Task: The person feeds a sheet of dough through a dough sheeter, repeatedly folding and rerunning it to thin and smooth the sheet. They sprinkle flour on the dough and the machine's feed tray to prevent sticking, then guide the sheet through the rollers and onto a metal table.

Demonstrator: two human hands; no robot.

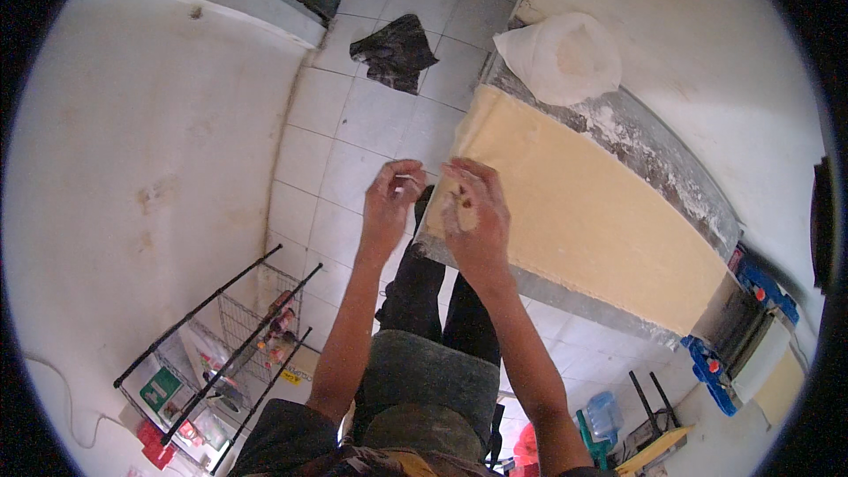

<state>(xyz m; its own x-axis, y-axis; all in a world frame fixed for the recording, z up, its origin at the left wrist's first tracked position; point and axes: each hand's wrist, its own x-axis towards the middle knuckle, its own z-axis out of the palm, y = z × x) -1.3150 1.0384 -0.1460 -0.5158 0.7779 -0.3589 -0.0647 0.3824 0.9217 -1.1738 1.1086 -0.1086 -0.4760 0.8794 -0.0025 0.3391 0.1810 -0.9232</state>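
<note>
My left hand [389, 200] is raised above the tiled floor, just left of the counter's near corner. Its fingers are loosely bent, apart from the thumb, and I see nothing held in them. Beside it, my right hand [480, 208] hovers over the left end of a long pale-yellow dough sheet [583, 208]. Its fingers curl toward the thumb with a gap between them, and no held thing shows. White flour dusts the fingers of both hands. The dough lies flat along a grey counter [565, 290], its left end looking layered or folded near the edge.
A white flour sack [579, 57] stands at the counter's far end, beside scattered flour. To the right is a roller machine with blue sides [707, 374]. A black plastic bag [395, 53] lies on the floor. At the lower left stands a black wire rack [225, 344] with packages.
</note>
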